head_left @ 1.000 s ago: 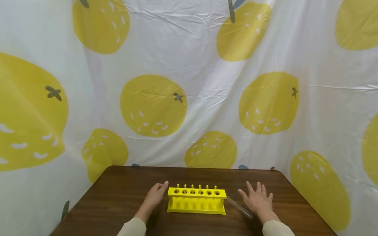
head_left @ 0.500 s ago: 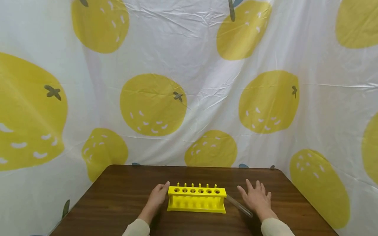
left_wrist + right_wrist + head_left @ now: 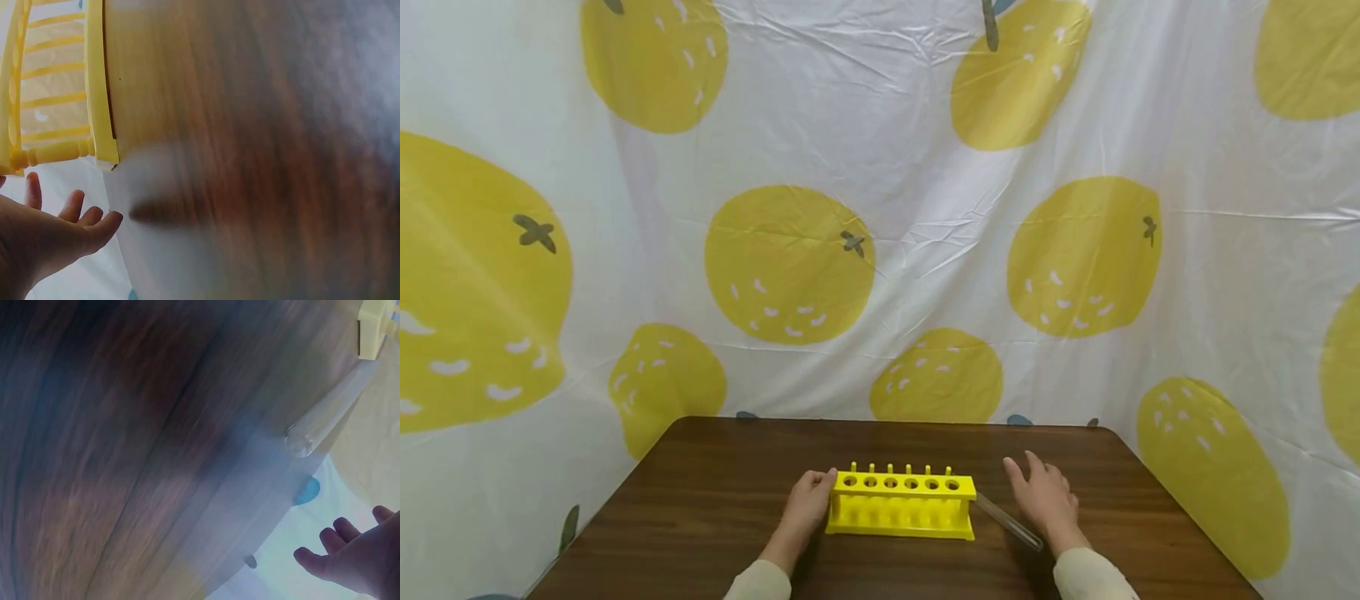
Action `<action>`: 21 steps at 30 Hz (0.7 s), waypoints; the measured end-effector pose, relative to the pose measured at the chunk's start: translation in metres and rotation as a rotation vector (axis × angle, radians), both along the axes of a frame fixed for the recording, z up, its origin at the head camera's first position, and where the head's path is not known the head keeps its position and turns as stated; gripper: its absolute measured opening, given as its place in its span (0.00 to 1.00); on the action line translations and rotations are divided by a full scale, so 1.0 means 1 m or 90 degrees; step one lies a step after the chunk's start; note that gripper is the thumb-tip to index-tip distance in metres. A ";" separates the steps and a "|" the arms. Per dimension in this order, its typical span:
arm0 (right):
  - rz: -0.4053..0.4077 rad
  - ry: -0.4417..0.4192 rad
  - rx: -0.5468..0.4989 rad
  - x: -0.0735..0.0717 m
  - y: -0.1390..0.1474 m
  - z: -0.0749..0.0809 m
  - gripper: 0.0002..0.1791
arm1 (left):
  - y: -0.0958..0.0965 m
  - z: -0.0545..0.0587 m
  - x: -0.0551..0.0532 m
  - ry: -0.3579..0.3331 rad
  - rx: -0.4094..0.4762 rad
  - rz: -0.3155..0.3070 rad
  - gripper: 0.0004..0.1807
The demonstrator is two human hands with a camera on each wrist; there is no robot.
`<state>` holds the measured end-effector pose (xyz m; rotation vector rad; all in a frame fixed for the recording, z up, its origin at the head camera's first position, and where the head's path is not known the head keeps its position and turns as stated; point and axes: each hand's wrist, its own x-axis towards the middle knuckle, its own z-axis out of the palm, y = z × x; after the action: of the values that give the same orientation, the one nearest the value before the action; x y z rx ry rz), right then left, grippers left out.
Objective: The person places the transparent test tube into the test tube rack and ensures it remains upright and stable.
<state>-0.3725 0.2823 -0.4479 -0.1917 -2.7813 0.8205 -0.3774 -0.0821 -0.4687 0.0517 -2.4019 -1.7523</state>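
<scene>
A yellow test tube rack (image 3: pixel 901 492) with six-hole-style openings in a row and a line of pegs behind stands on the dark wooden table. My left hand (image 3: pixel 806 503) is at its left end, fingertips right at the top corner. In the left wrist view the loosely spread fingers (image 3: pixel 103 230) lie beside the rack's end post (image 3: pixel 59 152). To the right of the rack lies a clear glass test tube (image 3: pixel 1011 523), slanting toward me, its rounded end (image 3: pixel 300 442) nearer. Over the table just right of the tube hovers my right hand (image 3: pixel 1047 502), fingers relaxed and holding nothing.
The brown table (image 3: pixel 730 467) has rounded far corners. Behind it and along both sides hangs a white cloth (image 3: pixel 925 208) printed with large yellow lemons. Pale sleeves (image 3: pixel 1092 575) cover both forearms.
My left hand has shifted right, up to the rack's end. The right hand has turned and its spread fingers have drawn closer together. Rack and test tube stay in place.
</scene>
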 end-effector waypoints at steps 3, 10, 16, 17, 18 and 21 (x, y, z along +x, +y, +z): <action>-0.014 0.011 -0.021 0.001 -0.003 0.001 0.42 | 0.001 -0.002 0.001 0.009 0.003 0.005 0.22; -0.022 -0.013 -0.032 0.000 -0.010 -0.002 0.39 | 0.003 -0.004 0.002 0.013 0.017 0.007 0.25; -0.015 -0.018 0.004 0.002 -0.020 -0.007 0.30 | 0.004 -0.003 0.003 0.012 0.016 0.004 0.25; -0.013 -0.019 0.008 0.002 -0.021 -0.007 0.29 | 0.004 -0.002 0.003 0.011 0.014 0.004 0.25; -0.010 -0.022 0.012 0.003 -0.023 -0.008 0.28 | 0.004 -0.002 0.003 0.008 0.015 0.005 0.24; -0.002 -0.030 0.027 0.003 -0.027 -0.010 0.25 | 0.004 -0.002 0.004 0.006 0.008 0.005 0.23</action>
<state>-0.3695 0.2555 -0.4579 -0.2115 -2.8387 0.7661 -0.3738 -0.0778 -0.4703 0.0546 -2.3810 -1.7610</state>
